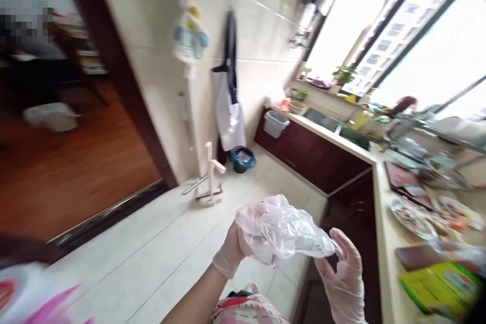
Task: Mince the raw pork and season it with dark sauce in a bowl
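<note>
A crumpled clear plastic bag (pixel 286 230) is stretched between my two hands, above the floor. My left hand (pixel 231 250), in a thin see-through glove, is closed around the bag's left end, and the plastic hides most of its fingers. At the other end, my right hand (pixel 345 273) wears a similar glove and pinches the bag's narrow tip between thumb and fingers. What the bag contains, if anything, I cannot make out.
To the right runs a counter (pixel 385 228) with a plate of food (pixel 412 217), a cutting board (pixel 406 182) and a green-yellow packet (pixel 440 286). A lined bin (pixel 243 159) and a white stand (pixel 210 182) are on the floor. A doorway opens left.
</note>
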A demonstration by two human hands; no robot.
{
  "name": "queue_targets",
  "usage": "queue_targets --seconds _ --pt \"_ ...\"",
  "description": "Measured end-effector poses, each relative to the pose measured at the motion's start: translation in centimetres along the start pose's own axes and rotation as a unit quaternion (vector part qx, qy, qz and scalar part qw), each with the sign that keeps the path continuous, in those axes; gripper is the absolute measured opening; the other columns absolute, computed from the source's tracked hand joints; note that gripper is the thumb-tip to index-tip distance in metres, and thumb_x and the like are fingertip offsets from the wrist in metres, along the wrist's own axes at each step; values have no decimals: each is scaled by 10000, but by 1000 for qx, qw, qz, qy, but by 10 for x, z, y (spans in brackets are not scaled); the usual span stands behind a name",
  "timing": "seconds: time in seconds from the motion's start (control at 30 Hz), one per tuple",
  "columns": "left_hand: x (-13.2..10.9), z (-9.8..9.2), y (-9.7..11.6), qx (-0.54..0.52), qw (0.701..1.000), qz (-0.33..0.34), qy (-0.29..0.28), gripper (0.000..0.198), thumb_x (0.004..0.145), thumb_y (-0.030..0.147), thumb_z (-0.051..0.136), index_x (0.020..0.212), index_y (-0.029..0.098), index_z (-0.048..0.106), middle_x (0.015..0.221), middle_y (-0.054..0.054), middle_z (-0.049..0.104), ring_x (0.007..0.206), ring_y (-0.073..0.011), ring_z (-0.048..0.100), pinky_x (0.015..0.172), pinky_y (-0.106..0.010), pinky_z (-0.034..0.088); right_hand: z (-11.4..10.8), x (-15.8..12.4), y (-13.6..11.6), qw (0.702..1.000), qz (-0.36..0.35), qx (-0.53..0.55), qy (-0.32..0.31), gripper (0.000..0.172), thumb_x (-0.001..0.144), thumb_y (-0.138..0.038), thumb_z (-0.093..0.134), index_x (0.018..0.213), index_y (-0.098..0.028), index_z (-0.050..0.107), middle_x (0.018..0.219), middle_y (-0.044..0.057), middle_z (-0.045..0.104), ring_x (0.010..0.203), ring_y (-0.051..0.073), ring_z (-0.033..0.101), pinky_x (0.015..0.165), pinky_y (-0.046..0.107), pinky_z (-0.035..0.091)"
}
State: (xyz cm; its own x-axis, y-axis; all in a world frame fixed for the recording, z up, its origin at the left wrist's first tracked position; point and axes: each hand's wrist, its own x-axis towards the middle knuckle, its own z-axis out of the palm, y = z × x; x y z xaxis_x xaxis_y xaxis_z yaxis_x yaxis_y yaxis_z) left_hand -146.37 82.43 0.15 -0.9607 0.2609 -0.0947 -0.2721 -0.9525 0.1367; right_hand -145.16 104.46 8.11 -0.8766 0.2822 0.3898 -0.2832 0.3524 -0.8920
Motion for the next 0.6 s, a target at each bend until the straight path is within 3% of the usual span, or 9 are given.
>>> queue_targets --seconds 0.03,0.1,0.17,0.23,0.33,0.43,0.5,0.6 --pt "32 5 -23 2 999 -37 -11 381 841 364 514 1103 140 676 1042 -95 712 1142 -289 570 1041 -409 360 -16 21 9 999 -14 -31 -5 671 542 -324 817 1159 -245 565 1224 77 577 1143 257 527 1016 424 385" --pt "89 13 -63 -5 992 -118 -37 369 818 348 544 1082 132 686 1027 -108 713 1147 -296 564 1052 -411 352 -34 63 29 998 23 -53 -16 571 503 -325 839 1031 -228 643 1098 72 651 1041 256 588 949 391 444" --pt "138 15 -92 -16 980 -192 -57 391 804 360 556 1097 133 681 1056 -124 703 1149 -313 560 1057 -434 346 -38 103 47 994 107 7 -6 357 555 -378 810 844 -212 679 833 44 693 779 214 645 736 325 527" --pt "185 8 -110 -19 968 -243 -51 407 789 395 566 1101 162 687 1080 -124 697 1156 -332 552 1058 -456 342 -36 145 65 976 185 114 18 268 626 -435 758 724 -207 657 618 2 636 553 158 593 540 266 502" --pt "260 -10 -121 -8 962 -274 -11 415 734 482 601 1033 223 725 1046 -111 714 1163 -371 543 1027 -481 365 -38 212 91 940 223 243 84 280 640 -463 741 643 -206 630 538 -25 578 462 117 521 463 234 461" --pt "350 -18 -123 14 945 -327 16 445 728 499 587 1054 226 718 1000 -121 724 1140 -393 558 990 -515 378 -48 280 121 917 235 275 167 279 569 -460 777 628 -210 666 565 -11 613 452 119 522 442 242 466" --pt "415 -9 -122 32 921 -387 10 473 757 509 540 1059 190 716 977 -137 725 1092 -390 588 965 -513 394 -55 324 137 903 243 286 210 295 571 -476 763 696 -216 700 637 16 663 471 131 549 456 260 485" --pt "507 24 -127 58 873 -483 -26 516 776 536 490 982 131 735 892 -155 730 931 -362 655 889 -472 445 -64 385 149 886 249 309 239 370 636 -515 697 837 -205 716 797 73 706 578 162 618 530 286 518"
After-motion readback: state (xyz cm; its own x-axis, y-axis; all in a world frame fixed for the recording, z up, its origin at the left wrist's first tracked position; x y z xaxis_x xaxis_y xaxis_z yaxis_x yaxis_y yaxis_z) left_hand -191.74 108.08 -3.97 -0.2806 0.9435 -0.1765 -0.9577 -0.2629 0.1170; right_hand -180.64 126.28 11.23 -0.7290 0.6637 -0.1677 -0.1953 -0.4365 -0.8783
